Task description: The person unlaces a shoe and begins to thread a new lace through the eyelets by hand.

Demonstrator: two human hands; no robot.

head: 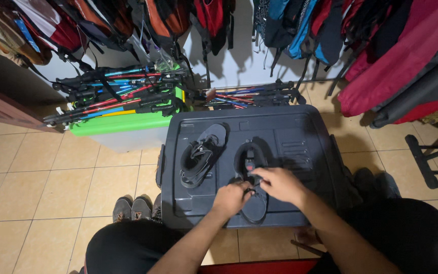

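Seen from above: both forearms reaching forward from the knees onto the dark grey plastic storage-box lid (300,127). Left hand (231,199) palm down, fingers curled in and pinched at a strap of the black strapped sandal nearer the body (253,182), close to its middle. Right hand (279,183) crossing in from the right, wrist bent, fingers half closed and pressed onto the same strap just beside the left fingertips; exact grip hidden under the knuckles. Sandal lying flat on the lid, toe pointing toward the body, a small red mark on its upper strap. Second black sandal (201,155) lying tilted to the left of it, apart, untouched. Beyond the lid, a bundle of trekking poles (112,96) across a green-topped box (122,124). Backpacks (290,25) hanging along the wall. Grey shoes (133,208) on the tiled floor, left of the lid.
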